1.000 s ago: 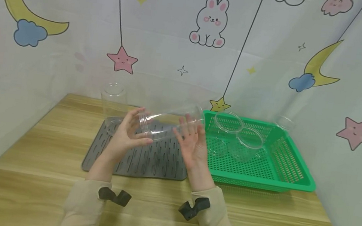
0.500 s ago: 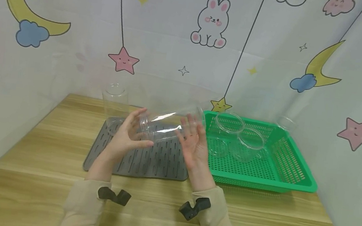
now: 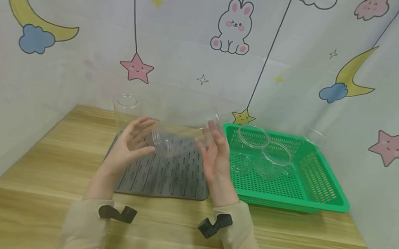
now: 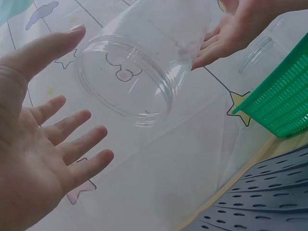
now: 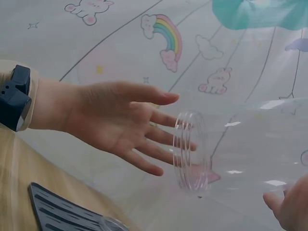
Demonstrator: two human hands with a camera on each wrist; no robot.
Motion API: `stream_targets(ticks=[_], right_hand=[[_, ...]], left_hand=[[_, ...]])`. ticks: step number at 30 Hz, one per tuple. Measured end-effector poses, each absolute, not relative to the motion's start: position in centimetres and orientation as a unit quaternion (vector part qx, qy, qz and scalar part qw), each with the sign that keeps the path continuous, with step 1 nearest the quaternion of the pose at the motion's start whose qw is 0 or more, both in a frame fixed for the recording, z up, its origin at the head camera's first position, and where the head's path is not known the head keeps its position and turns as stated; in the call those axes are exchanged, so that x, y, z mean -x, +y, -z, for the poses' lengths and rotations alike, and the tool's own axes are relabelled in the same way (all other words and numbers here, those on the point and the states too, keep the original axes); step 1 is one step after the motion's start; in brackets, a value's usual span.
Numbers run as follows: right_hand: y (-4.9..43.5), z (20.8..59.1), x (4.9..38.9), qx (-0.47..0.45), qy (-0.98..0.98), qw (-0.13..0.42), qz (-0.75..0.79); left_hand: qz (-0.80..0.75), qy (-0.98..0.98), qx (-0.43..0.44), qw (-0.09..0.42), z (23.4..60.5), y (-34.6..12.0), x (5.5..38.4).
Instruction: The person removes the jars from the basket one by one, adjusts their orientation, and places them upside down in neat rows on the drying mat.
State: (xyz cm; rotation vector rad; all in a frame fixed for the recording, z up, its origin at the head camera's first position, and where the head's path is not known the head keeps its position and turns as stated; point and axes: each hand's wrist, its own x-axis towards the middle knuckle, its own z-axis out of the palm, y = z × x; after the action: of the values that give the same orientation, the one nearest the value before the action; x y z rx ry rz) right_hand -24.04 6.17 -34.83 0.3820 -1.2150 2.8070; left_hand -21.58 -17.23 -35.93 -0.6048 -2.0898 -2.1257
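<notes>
Cannot make out unthreaded end of jar (image 3: 181, 136), faint and blurred in head view; cut off by top edge in left wrist view. Cannot see base of second jar (image 3: 127, 109) behind left hand (image 3: 124, 144). See only part of right hand (image 5: 296, 207) at right wrist view's corner. Lose rest of basket (image 4: 284, 91) at left wrist view's right edge.

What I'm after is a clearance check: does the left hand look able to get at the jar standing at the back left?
Probably yes. The left hand grips nothing, and the standing jar is just beyond it, with nothing seen in between; the hand hides the jar's lower part.
</notes>
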Motion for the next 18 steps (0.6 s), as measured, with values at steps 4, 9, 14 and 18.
stream_targets(ticks=[4,9,14,18], right_hand=[[5.6,34.1,24.4,-0.122,-0.426,0.073,-0.894],[4.7,33.7,24.8,-0.126,-0.487,0.121,-0.855],[3.6,33.8,25.2,-0.139,-0.553,0.152,-0.807],[2.5,33.7,25.6,-0.132,-0.588,0.145,-0.785]], left_hand=[[0.708,-0.674,0.194,0.089,36.2,-18.2,21.6],[0.729,-0.647,0.171,0.146,36.9,-19.3,21.6],[0.745,-0.633,0.110,0.179,37.5,-20.6,21.6],[0.756,-0.623,0.083,0.181,38.1,-21.7,21.6]])
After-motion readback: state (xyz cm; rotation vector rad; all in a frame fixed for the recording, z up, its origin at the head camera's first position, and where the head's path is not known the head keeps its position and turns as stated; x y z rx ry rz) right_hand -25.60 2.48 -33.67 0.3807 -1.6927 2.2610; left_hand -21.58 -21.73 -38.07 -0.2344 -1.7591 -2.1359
